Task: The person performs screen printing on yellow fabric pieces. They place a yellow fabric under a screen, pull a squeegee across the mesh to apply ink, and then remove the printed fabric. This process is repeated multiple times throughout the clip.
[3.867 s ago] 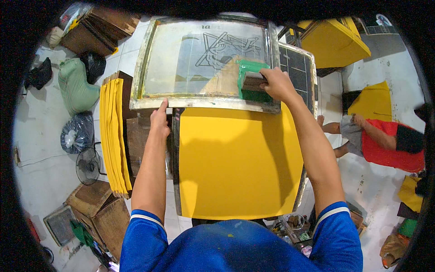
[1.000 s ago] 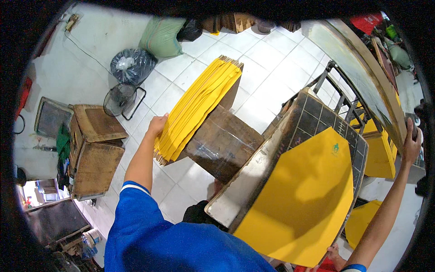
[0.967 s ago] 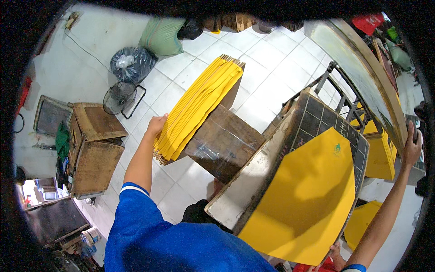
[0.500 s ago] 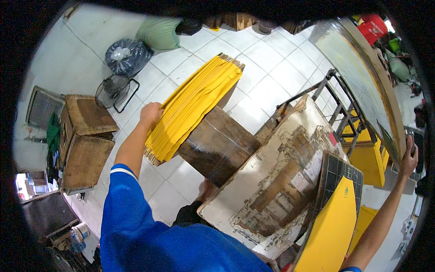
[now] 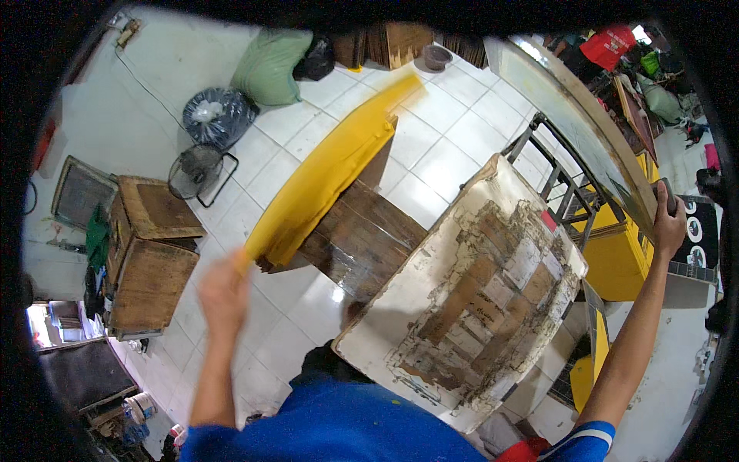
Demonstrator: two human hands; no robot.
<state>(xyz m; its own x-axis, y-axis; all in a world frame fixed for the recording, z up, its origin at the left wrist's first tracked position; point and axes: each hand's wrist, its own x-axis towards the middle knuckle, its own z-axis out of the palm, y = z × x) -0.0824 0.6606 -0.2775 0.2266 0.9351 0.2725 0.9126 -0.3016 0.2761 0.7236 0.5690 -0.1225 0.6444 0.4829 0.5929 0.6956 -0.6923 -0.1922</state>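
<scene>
My left hand, smeared by motion, is at the near end of a long yellow sheet. The sheet bows over a stack of yellow pieces whose layers it mostly hides. Brown board lies beneath the stack. At the far right, my right hand has its fingers wrapped round a dark grey block against the near end of a tilted, framed panel. Whether the block belongs to the frame I cannot tell.
A worn white tabletop with peeling brown patches stands before me, a black metal frame behind it. More yellow pieces stand at right. A fan, wooden cabinet, black bag and green sack are left.
My left hand has drawn back toward me from the stack's side, and the sheet has swept over the stack. My right hand and the framed panel have shifted up and left in view.
</scene>
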